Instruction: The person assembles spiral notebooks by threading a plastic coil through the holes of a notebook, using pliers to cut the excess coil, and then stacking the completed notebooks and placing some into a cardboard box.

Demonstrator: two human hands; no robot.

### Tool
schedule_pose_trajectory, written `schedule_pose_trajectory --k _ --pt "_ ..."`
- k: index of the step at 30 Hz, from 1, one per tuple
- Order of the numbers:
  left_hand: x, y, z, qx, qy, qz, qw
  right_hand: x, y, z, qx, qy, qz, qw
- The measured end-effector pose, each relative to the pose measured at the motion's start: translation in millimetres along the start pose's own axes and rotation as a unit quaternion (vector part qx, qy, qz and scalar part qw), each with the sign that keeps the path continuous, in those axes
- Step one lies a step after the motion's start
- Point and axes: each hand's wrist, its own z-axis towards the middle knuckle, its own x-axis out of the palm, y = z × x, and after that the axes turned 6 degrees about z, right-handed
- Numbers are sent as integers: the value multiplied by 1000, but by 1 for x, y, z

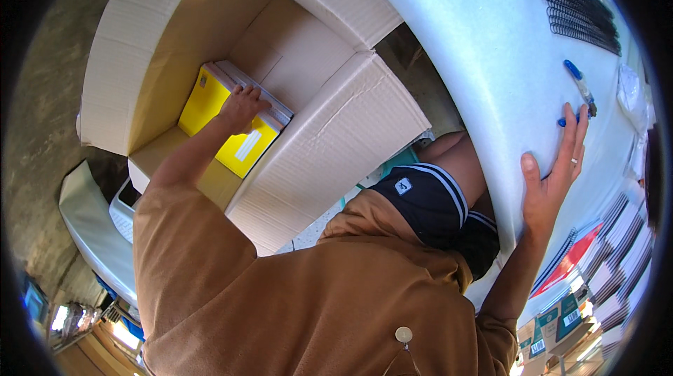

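Inside a large open cardboard box (329,116) lies a stack of notebooks, a yellow-covered notebook (249,148) showing on top. My left hand (243,107) reaches down into the box, its fingers bent over the stack's edge and gripping the yellow notebook. On the white table (484,46) to the right rests my right hand (554,179), flat with its fingers stretched out and a ring on one of them. Its fingertips are close beside blue-handled pliers (580,85), and partly cover them; whether they touch is unclear.
Black spiral binding coils (575,8) lie at the table's far right. Clear plastic wrap (631,99) sits by the right rim. Stacked papers (617,257), a red sheet (571,260) and printed cartons (554,327) are at the lower right. The box's raised flap (336,137) stands between my arms.
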Motion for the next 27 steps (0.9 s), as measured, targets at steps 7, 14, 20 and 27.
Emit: schedule_pose_trajectory --k 7,14,20,27 --pt "3 -4 -22 -20 -70 -84 994 -1 4 1 -7 0 7 1000" --pt "10 -5 -21 -16 -132 -74 988 -1 5 1 -5 0 16 1000" --pt "8 -5 -11 -47 -14 -17 999 -1 5 0 2 4 7 1000" --pt "13 -2 0 -25 -33 -17 999 -1 2 -1 0 3 2 1000"
